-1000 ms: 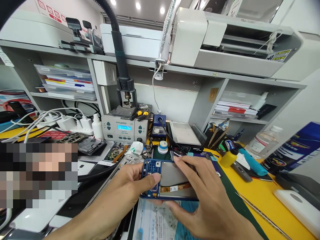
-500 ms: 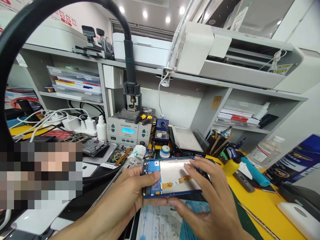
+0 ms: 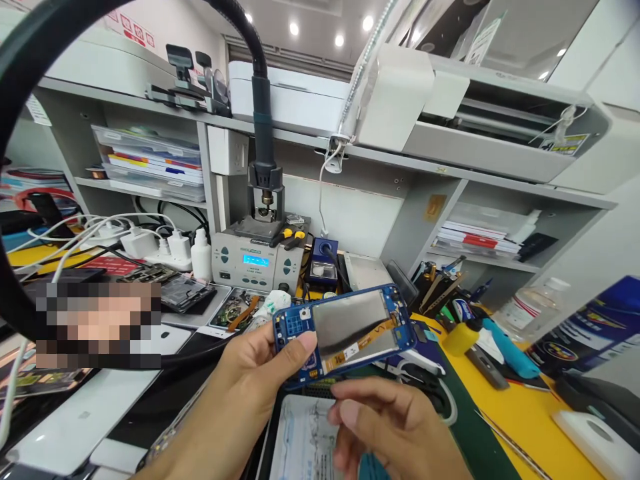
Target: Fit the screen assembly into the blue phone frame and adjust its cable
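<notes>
My left hand (image 3: pixel 260 367) grips the left end of an opened phone frame (image 3: pixel 347 323), its thumb pressed on the blue board section. The frame is blue-edged with a silvery inner plate, and it tilts up toward its right end. An orange flex cable (image 3: pixel 360 345) with a small white label runs along the plate. Below the frame and apart from it is my right hand (image 3: pixel 395 423). Its fingers are loosely bent with gaps between them, and I see nothing held in them. Beneath the hands lies a white printed pad (image 3: pixel 303 437), partly covered by the right hand.
A hot-air rework station (image 3: pixel 255 260) stands at the back, its thick black hose arching over the left. Phone parts and a white panel (image 3: pixel 85 420) lie on the left. A yellow bottle (image 3: pixel 463 339) and tweezers (image 3: pixel 510 443) are on the right. Scissors (image 3: pixel 425 387) lie behind my right hand.
My right hand has let go of the phone frame and dropped down toward me. The frame's right end has tipped upward, with my left hand still holding it.
</notes>
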The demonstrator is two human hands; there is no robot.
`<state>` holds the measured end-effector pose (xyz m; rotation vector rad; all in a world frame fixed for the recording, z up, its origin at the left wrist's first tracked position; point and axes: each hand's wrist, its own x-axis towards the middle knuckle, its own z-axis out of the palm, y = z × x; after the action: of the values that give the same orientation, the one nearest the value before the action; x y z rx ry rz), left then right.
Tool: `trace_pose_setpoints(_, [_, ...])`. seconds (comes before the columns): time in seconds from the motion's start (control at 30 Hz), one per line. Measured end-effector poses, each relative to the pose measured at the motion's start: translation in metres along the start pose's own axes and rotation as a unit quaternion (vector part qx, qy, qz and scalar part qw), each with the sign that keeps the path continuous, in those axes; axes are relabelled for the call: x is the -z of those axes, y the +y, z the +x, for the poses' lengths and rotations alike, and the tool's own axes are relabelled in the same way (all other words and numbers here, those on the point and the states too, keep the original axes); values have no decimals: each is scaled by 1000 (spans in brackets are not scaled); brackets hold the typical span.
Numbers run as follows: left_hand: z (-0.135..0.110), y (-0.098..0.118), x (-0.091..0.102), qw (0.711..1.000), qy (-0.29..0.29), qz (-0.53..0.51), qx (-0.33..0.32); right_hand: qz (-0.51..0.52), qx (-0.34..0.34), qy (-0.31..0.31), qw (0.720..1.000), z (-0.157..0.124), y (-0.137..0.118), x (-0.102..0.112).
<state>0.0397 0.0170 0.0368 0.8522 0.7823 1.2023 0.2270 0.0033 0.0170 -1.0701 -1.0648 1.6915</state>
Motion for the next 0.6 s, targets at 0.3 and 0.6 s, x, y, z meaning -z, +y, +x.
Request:
trace_pose_setpoints(0.3, [-5, -6, 0, 998, -26, 59, -26, 108, -24, -7, 994, -1, -11, -4])
trace_pose_setpoints(0.6, [-2, -9, -1, 998, -33, 45, -18, 88, -23, 10, 996, -1, -12, -5])
